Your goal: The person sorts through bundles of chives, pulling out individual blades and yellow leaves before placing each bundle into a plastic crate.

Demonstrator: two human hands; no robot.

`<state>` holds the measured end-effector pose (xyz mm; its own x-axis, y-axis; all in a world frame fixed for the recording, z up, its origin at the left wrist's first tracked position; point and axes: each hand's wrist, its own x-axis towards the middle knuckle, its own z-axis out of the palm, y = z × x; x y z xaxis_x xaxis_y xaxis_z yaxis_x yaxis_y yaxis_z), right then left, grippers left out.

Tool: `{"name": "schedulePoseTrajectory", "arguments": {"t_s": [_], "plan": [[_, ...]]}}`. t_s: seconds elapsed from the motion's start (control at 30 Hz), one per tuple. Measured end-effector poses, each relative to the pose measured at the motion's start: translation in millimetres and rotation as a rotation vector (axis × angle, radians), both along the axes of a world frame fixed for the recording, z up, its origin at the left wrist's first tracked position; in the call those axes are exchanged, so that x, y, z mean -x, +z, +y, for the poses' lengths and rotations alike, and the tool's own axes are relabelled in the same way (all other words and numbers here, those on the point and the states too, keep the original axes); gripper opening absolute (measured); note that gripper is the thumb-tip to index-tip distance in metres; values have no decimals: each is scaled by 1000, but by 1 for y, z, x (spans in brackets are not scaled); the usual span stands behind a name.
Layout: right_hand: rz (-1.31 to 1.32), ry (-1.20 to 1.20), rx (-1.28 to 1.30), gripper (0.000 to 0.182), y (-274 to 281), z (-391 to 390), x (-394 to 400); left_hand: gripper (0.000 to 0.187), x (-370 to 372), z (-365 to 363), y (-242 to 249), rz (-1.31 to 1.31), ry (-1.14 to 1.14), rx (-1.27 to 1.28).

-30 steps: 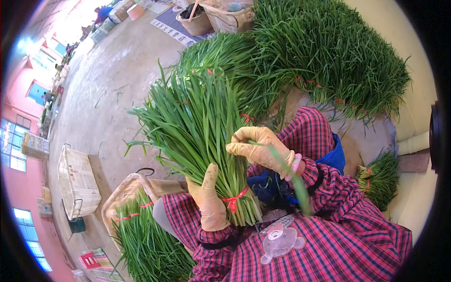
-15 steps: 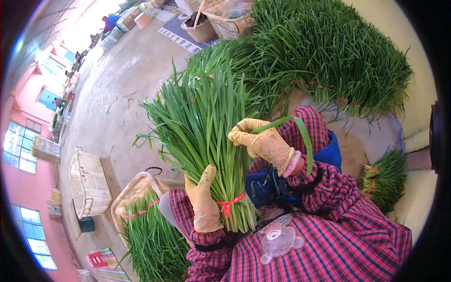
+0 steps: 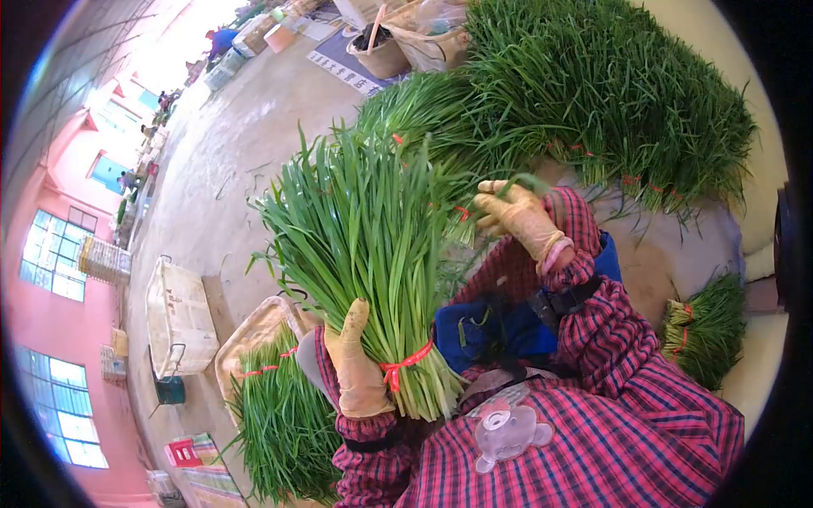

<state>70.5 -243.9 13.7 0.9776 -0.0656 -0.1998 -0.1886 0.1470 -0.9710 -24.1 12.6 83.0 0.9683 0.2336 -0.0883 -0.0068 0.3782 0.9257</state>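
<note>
My left hand [image 3: 360,368], in a yellowed glove, is wrapped around the lower stems of a thick bunch of garlic chives [image 3: 364,245], its thumb pointing up along the stalks. A red tie [image 3: 406,364] circles the bunch near its pale cut ends, just right of that hand. Off to the right of the bunch, my right hand [image 3: 518,218], gloved too, is raised with its fingers apart. A loose green leaf [image 3: 532,182], blurred by motion, shows just above its knuckles. Below it, a blue cloth [image 3: 500,330] lies across my lap.
A large heap of tied chives [image 3: 610,93] lies at the upper right, with a smaller bundle [image 3: 705,326] by the wall. On my left, a basket [image 3: 241,343] holds more bundles near a white crate [image 3: 179,317]. Tubs [image 3: 381,57] stand at the back.
My right hand has moved up and right, away from the bunch, its fingers spreading from around the long leaf. My left hand keeps its hold on the chives.
</note>
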Motion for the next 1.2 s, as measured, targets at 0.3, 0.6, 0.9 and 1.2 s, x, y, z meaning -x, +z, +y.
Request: {"name": "schedulePoseTrajectory", "arguments": {"t_s": [0.3, 0.6, 0.9, 1.2], "plan": [[-294, 250, -149, 69, 67, 91, 56, 59, 11, -32, 12, -143, -19, -334], [-127, 164, -453, 67, 40, 76, 46, 52, -6, -2, 14, -96, 87, -7], [21, 201, -485, 60, 18, 92, 21, 57, -21, -15, -1, -62, 47, -292], [156, 190, -576, 58, 8, 96, 15, 57, -18, 7, -12, 33, 149, -106]]}}
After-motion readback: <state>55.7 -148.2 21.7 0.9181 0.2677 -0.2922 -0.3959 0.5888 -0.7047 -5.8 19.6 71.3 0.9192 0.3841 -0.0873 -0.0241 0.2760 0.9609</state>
